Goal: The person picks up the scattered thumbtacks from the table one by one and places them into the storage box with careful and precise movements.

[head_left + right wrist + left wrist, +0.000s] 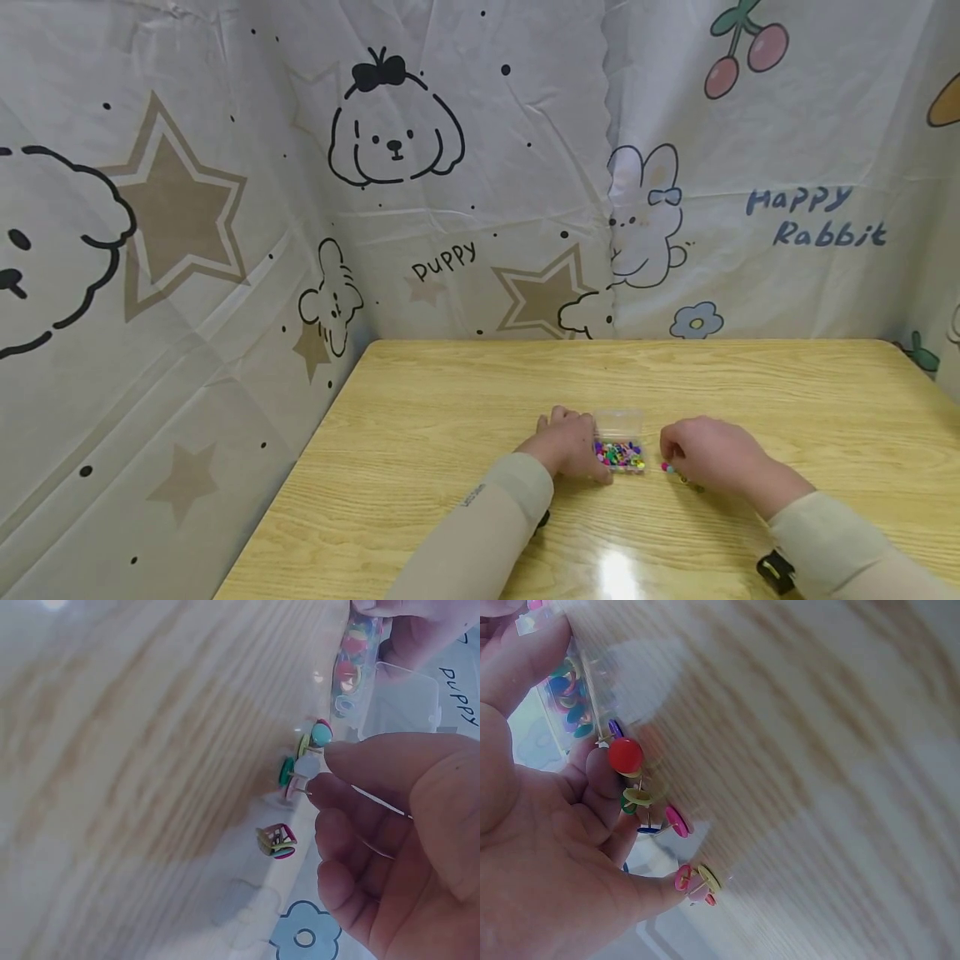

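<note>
Both forearms (468,533) reaching forward
Left hand (566,446), back uppermost, its thumb (532,660) set apart from the bent fingers (604,776); right hand (712,454) with thumb tip close to index fingertip, the other fingers curled in

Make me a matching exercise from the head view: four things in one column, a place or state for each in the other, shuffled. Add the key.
Things:
1. Left hand
2. Right hand
3. Clear box
4. Curtain

Places and states:
A. Right of the box
B. Printed with cartoon animals
C. At the box's left end
D. Open, holding colourful tacks

Pairs: 1-C, 2-A, 3-D, 4-B
</note>
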The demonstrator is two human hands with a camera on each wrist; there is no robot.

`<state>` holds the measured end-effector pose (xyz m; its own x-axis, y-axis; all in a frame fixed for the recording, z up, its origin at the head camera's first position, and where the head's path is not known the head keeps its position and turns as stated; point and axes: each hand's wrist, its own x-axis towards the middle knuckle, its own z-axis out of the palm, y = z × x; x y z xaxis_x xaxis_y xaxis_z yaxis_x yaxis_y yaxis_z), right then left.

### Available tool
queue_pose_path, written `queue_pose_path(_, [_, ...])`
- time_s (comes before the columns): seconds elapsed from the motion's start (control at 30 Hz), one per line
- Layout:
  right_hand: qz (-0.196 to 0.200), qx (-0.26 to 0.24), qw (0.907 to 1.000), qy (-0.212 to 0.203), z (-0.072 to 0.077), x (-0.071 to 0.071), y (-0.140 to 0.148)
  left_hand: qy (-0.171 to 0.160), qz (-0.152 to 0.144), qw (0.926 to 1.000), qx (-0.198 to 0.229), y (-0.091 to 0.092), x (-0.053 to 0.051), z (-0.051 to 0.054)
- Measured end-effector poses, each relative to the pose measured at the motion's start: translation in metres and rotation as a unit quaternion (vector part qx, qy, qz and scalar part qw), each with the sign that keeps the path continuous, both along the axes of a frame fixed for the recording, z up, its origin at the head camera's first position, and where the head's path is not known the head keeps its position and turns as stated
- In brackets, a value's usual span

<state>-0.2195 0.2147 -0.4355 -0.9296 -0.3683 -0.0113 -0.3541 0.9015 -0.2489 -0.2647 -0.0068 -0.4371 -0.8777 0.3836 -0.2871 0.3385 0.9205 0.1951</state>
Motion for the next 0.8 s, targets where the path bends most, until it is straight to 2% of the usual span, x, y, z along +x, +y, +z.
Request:
queue_pose_path(0.13, [0.002,0.007,0.9999,-0.010,-0.0016,0.0000,-0.0017,-0.001,0.000,1.0000,-0.001,-0.0004,0.0002,-0.0006])
queue_pose_path(0.8, [-0.003,0.010,0.9999,0.004,-0.0061,0.0011,-0.0047,-0.001,-0.005,1.0000,-0.004,-0.0022,0.0012,0.0004])
